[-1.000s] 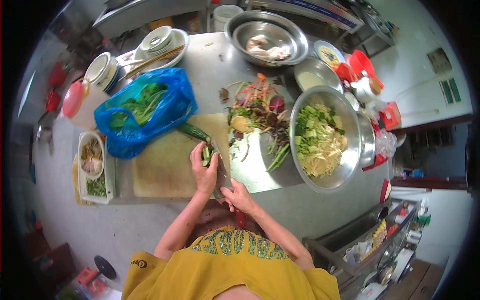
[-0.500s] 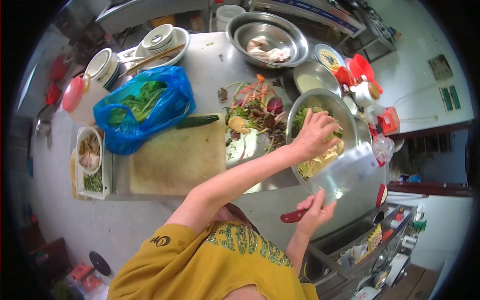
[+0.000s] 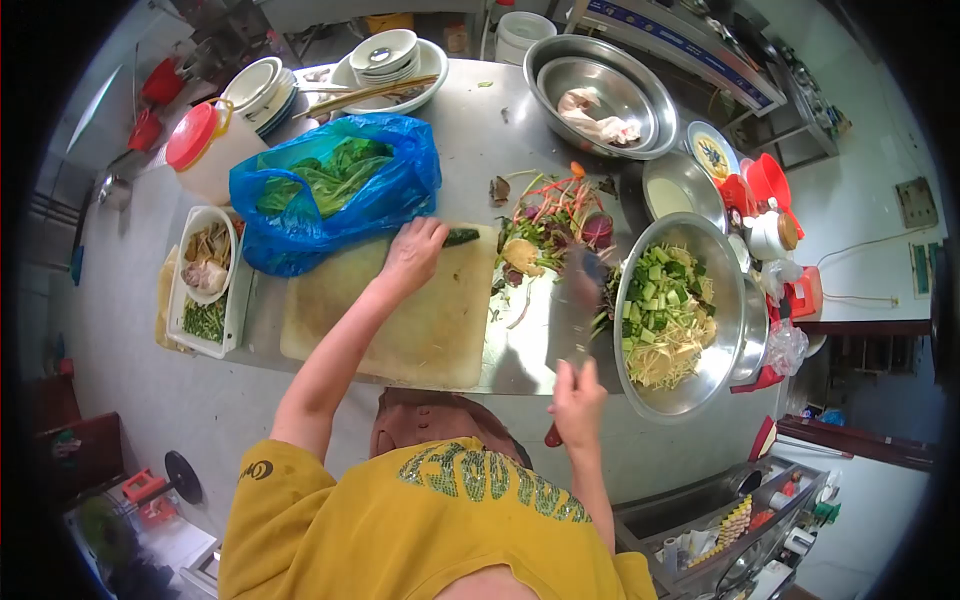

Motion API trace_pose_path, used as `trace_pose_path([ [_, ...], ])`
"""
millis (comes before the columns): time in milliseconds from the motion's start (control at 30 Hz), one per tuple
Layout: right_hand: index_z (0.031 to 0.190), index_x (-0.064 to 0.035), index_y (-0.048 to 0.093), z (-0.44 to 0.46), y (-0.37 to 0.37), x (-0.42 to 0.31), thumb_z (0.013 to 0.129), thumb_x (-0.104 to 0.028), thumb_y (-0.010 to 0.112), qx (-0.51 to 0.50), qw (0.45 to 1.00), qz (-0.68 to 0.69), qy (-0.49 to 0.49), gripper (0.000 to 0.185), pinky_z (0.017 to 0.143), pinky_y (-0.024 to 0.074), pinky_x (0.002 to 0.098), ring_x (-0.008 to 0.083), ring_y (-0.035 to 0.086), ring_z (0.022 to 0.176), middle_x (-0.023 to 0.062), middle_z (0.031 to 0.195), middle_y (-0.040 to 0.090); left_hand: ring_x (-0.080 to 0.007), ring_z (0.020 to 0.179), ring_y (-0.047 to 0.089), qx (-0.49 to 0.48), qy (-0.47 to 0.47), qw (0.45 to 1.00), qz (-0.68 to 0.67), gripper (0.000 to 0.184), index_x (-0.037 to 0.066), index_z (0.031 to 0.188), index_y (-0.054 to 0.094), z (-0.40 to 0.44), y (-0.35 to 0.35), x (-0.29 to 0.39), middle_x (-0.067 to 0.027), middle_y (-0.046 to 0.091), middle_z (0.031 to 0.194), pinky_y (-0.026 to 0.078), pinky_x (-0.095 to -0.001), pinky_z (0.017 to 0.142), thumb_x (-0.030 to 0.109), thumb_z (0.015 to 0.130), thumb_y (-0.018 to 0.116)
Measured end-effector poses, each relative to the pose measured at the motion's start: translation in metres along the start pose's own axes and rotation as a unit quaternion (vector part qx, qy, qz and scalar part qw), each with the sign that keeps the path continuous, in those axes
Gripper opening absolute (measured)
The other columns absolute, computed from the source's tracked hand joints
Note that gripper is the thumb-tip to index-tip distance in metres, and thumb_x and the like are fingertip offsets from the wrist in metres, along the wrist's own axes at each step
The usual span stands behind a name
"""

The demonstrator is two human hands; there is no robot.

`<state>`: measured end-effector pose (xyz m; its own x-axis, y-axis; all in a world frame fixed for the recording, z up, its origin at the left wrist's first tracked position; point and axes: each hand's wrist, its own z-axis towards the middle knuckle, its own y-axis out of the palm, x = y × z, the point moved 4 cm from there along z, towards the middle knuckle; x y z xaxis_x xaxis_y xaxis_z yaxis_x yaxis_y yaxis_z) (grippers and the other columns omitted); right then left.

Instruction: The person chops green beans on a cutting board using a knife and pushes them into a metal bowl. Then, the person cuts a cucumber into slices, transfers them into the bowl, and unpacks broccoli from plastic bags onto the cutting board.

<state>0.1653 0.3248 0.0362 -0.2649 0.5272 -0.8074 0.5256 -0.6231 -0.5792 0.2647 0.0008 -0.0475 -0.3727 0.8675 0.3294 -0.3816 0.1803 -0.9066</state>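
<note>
On the far part of the cutting board (image 3: 400,335), my left hand (image 3: 412,252) is closed over a dark green cucumber (image 3: 461,237), whose right end sticks out past the fingers. My right hand (image 3: 578,405) grips the red handle of a cleaver (image 3: 575,300), its broad blade smeared by motion and pointing away from me above the steel table. To the right of the blade stands a large steel bowl (image 3: 690,395) with chopped cucumber pieces (image 3: 660,285) and pale shreds (image 3: 665,355) in it. A blue plastic bag (image 3: 405,165) of leafy greens (image 3: 345,180) lies just beyond my left hand.
Vegetable scraps (image 3: 545,225) lie between board and bowl. Nested steel basins (image 3: 650,85) hold a piece of raw meat (image 3: 597,117) at the back. Stacked dishes (image 3: 385,52) and a white jug (image 3: 205,150) stand at the back left. A white tray (image 3: 237,325) sits left of the board.
My left hand has left the steel bowl and come left onto the cucumber. The cleaver has swung from over the bowl's near edge leftward, still in my right hand.
</note>
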Motion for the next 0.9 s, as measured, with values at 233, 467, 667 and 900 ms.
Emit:
trace_pose_path([
  [233,0.102,-0.0065,0.051,0.014,0.069,-0.024,0.099,-0.020,0.053,-0.191,0.938,-0.219,-0.188,0.014,0.051,0.0470,0.0520,0.0416,0.064,0.058,0.0193,0.059,0.061,-0.0280,0.109,0.056,0.058,0.164,0.985,0.010,0.039,0.008,0.113,0.064,-0.107,-0.043,0.044,-0.0104,0.059,0.111,0.045,-0.0449,0.097,0.005,0.075,0.060],
  [467,0.109,-0.0045,0.043,0.025,0.097,-0.071,0.093,-0.010,0.054,-0.301,0.845,-0.291,-0.332,0.020,0.051,0.0487,0.0499,0.0392,0.065,0.057,0.0173,0.061,0.064,-0.0285,0.105,0.057,0.152,0.003,0.988,0.017,0.033,0.008,0.105,0.069,-0.153,-0.032,0.046,-0.0076,0.058,0.109,0.047,-0.0439,0.094,0.005,0.072,0.067],
  [667,0.108,-0.0015,0.040,0.035,0.107,-0.096,0.082,-0.005,0.055,-0.388,0.775,-0.347,-0.359,0.030,0.051,0.0496,0.0485,0.0381,0.067,0.059,0.0187,0.061,0.064,-0.0285,0.105,0.057,0.174,-0.001,0.985,-0.019,0.027,0.007,0.100,0.066,-0.150,-0.033,0.043,-0.0085,0.059,0.108,0.048,-0.0431,0.093,0.004,0.073,0.069],
  [900,0.102,0.0015,0.039,0.029,0.122,-0.117,0.080,-0.003,0.056,-0.421,0.751,-0.366,-0.353,0.028,0.054,0.0511,0.0492,0.0405,0.068,0.064,0.0220,0.064,0.065,-0.0289,0.106,0.057,0.178,-0.007,0.983,-0.042,0.030,0.006,0.101,0.064,-0.149,-0.034,0.041,-0.0089,0.059,0.109,0.048,-0.0438,0.093,0.004,0.071,0.069],
])
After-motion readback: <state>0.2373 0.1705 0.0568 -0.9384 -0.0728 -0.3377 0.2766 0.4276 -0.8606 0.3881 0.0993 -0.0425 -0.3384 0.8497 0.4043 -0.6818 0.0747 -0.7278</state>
